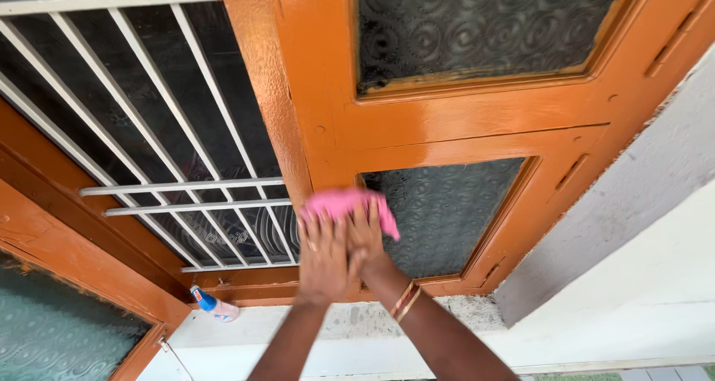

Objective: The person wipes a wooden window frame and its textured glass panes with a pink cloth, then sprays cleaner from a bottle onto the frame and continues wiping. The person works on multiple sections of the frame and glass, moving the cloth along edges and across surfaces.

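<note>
A crumpled pink cloth (348,204) is pressed against the glossy orange wooden window frame (447,128) by the left hand (322,258) and the right hand (365,236), laid flat side by side. Patterned frosted glass panes (439,210) are set in the frame. White metal bars (186,195) are seen to the left, and a small spray bottle (214,305) lies on the white sill (357,336).

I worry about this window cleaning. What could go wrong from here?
Both hands, left hand and right hand, press the pink cloth on the patterned glass pane; hard pressure might crack it. The spray bottle lies near the sill edge and might roll off.
</note>
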